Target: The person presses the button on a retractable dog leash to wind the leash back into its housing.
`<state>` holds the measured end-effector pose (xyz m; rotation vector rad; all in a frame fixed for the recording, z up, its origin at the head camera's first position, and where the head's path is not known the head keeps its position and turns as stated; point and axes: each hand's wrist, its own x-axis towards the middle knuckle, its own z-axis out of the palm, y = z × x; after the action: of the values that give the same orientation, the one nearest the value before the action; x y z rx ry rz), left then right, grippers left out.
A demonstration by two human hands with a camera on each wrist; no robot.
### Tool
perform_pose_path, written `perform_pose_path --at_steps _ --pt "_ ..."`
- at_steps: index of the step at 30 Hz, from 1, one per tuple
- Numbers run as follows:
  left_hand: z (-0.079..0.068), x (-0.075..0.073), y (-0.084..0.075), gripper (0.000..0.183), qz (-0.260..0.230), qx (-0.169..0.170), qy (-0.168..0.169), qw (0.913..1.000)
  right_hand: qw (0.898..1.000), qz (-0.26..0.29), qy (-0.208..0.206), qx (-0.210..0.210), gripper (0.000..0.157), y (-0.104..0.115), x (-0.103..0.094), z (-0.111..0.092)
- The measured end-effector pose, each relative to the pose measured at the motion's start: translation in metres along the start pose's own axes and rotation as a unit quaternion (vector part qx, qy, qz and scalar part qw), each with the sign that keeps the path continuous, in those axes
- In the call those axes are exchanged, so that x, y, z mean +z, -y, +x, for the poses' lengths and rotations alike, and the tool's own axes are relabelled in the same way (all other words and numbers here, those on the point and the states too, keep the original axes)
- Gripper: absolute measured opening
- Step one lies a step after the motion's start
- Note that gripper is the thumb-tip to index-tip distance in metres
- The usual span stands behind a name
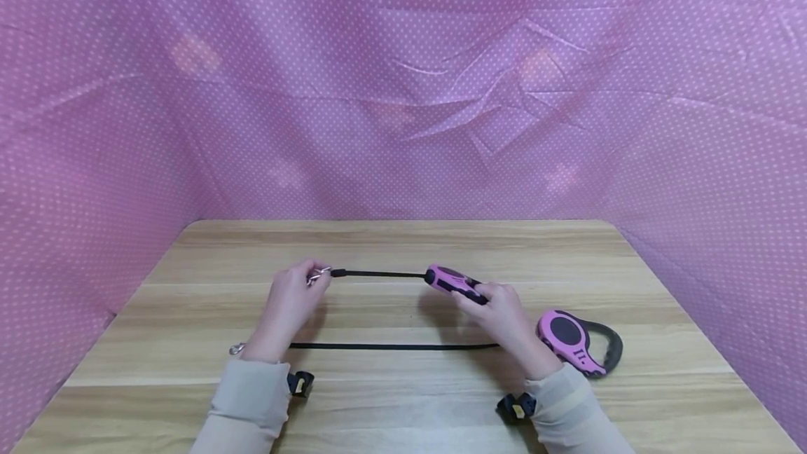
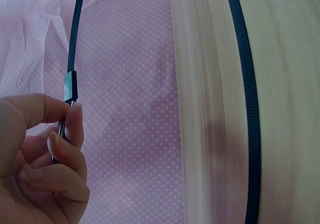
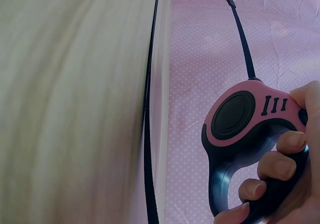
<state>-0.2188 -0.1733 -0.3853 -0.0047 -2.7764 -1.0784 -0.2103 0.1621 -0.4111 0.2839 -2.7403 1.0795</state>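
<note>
Leash point(image 1: 449, 279) | raised over table point(image 1: 391, 405) | gripped at handle point(image 3: 280, 192) in right hand point(image 1: 502, 312), pinched at clip point(image 1: 324, 271) in left hand point(image 1: 291, 298), hands well apart, seemingly to hold strap point(image 1: 384, 274) straight | second leash point(image 1: 565, 331) laid out nearby, apparently to free both hands

Cloth point(image 1: 353, 118): pink w/ wht dots, left, right & far, creased.
Table point(image 1: 391, 244): lt wood, rounded far corners.
Light: sheen near ctr.

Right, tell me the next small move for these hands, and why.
Perhaps lower the held leash to the table: the left hand pinches its metal clip, the right hand grips its pink-and-black handle, both raised, and a second leash already lies stretched out there.
</note>
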Motion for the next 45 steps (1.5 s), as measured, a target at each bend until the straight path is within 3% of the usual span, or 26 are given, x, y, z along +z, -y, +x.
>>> perform_pose_path --at_steps 26,45 --pt "-0.004 0.01 -0.01 0.024 0.015 0.028 -0.017 0.9993 1.0 0.019 0.006 -0.011 0.038 0.003 0.002 -0.002" --pt "-0.005 0.017 -0.015 0.025 0.009 0.045 -0.004 0.9989 1.0 0.016 0.015 -0.022 0.035 0.004 0.003 -0.001"
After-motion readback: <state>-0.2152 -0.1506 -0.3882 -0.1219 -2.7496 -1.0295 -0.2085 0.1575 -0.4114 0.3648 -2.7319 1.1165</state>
